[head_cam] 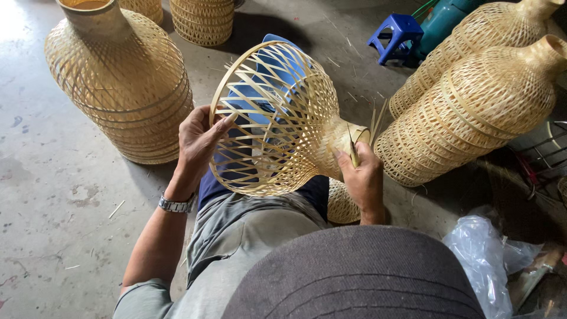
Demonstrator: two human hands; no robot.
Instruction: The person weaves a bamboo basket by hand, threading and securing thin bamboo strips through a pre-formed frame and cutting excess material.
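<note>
One woven bamboo shade (277, 118), two hands.

Open concrete floor (53, 195) lies to the left of the left hand (198, 139); passage there is unobstructed up to the stacked woven vases (121, 88) just beyond it. To the right, the right hand (361, 174) is hemmed in: two woven vases (472, 112) lie just beside it, and a plastic bag (481, 260) sits lower right. Between the hands, the openwork bamboo frame (274, 118) fills the gap. Ahead, more baskets (204, 20) and a blue stool (397, 36) stand well apart.
</note>
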